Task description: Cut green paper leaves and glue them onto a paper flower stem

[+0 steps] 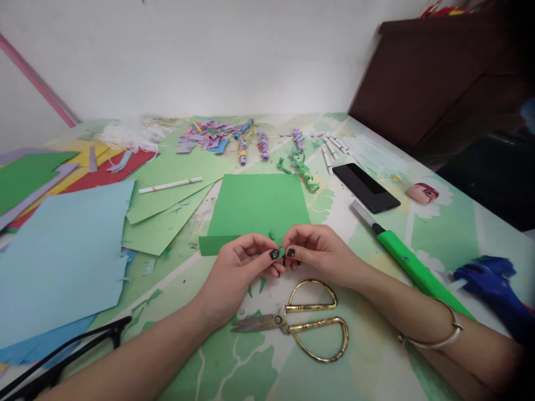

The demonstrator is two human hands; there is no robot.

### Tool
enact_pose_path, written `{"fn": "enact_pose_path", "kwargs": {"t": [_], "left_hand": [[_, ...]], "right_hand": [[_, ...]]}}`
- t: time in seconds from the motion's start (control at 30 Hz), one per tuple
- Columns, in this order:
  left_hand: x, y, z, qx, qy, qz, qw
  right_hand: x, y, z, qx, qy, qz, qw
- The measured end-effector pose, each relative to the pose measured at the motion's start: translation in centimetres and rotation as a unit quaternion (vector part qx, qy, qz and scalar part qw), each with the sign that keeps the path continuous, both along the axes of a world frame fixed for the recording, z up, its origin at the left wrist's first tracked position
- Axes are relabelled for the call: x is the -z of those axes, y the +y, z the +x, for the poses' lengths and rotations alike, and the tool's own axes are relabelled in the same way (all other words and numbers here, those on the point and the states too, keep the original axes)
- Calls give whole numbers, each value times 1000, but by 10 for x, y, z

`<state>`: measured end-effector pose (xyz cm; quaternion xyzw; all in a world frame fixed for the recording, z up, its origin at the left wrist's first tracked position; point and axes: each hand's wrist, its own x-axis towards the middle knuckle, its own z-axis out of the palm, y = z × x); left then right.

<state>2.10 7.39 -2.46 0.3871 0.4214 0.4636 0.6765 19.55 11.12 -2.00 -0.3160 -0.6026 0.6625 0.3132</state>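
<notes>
Head view, clock read from the held piece, 12 o'clock pointing away from the person.

Item: small, curled scrap of bright green paper [281, 253], at the dial's centre, raised between two sets of fingertips.

Left hand [246, 259]: at 9 o'clock, fingers curled, thumb and fingertips nearly closed in a pinch on the scrap's near-side end.

Right hand [320, 250]: at 3 o'clock, matching pinch, thumb tip and bent forefinger on the opposite end; remaining fingers folded beneath.

Handling, by judgement: next to weightless; thin and pliant, springy where curled; little slip against dry skin; liable to crease, flatten or tear. Best hold: the two ends, lightly, between thumb and fingertip, leaving the curve unpressed. Exact form partly hidden by fingers.

Surroundings: flat, bright green paper sheet [259, 206], 12 o'clock, of seemingly like colour; its near edge bears a folded strip. Gold-handled metal scissors [284, 322], 6 o'clock, lying with blades toward 9. Green-handled knife with a steel blade [413, 264], 3 o'clock. Black, glossy, rectangular phone [368, 187], 2 o'clock. Pale blue paper sheet [62, 250], 9 o'clock.
</notes>
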Motion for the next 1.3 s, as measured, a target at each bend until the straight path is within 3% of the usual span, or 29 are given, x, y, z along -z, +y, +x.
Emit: {"fn": "enact_pose_path", "kwargs": {"t": [0.5, 0.83, 1.17, 1.3], "left_hand": [[0, -2, 2, -1, 20, 13, 1000], [-3, 1, 1, 20, -21, -17, 999], [-5, -1, 2, 0, -21, -23, 1000], [-4, -2, 2, -4, 18, -15, 1000]], "right_hand": [[0, -4, 0, 16, -15, 7, 1000], [-6, 0, 4, -15, -54, 11, 998], [-7, 1, 5, 6, -90, 30, 995], [-11, 4, 8, 43, -156, 32, 986]]}}
